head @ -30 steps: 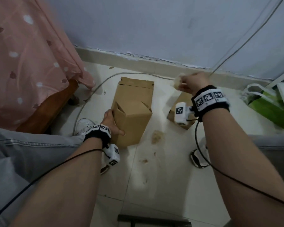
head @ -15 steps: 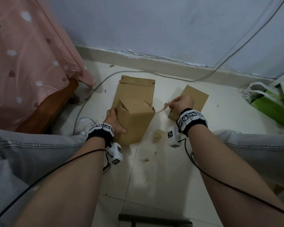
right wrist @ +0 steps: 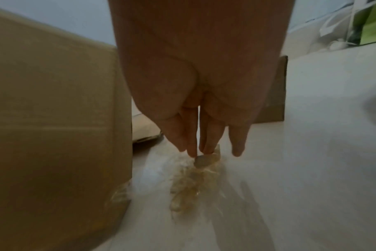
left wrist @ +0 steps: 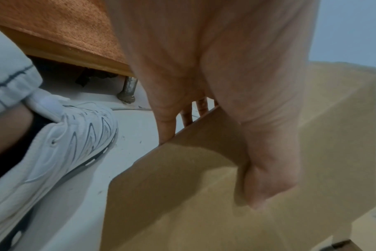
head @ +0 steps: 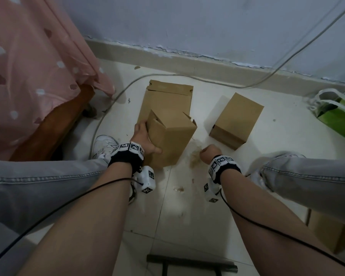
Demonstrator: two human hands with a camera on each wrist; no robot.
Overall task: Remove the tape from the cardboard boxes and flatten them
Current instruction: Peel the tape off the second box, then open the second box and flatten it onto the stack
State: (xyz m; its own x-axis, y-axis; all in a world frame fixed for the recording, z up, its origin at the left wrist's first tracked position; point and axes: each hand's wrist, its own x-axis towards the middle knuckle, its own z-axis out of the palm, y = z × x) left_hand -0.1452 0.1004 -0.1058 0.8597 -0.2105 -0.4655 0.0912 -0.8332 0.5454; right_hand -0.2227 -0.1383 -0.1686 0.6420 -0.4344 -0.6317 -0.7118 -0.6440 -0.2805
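Note:
My left hand [head: 145, 136] grips the near left side of an upright brown cardboard box [head: 171, 140] whose top flaps stand open. In the left wrist view the thumb [left wrist: 264, 186] lies across the box face [left wrist: 182, 212] and the fingers wrap the far edge. A flattened box [head: 167, 96] lies on the floor behind it. To the right lies a closed box [head: 237, 120]. My right hand [head: 209, 153] is low over the floor, and its fingertips [right wrist: 191, 152] pinch a piece of clear tape [right wrist: 204, 160] just above a crumpled tape pile [right wrist: 189, 188].
A bed with a pink cover [head: 28, 66] and wooden frame [head: 54, 132] stands at the left. A grey cable [head: 118, 96] runs along the floor to the wall. A green bag [head: 339, 116] sits at the right. Another cardboard piece [head: 331, 232] lies by my right leg. My white shoes [head: 106, 144] flank the boxes.
My right hand came down from near the wall, carrying the peeled tape to the floor pile beside the box. The left hand kept hold of the upright box, which turned slightly.

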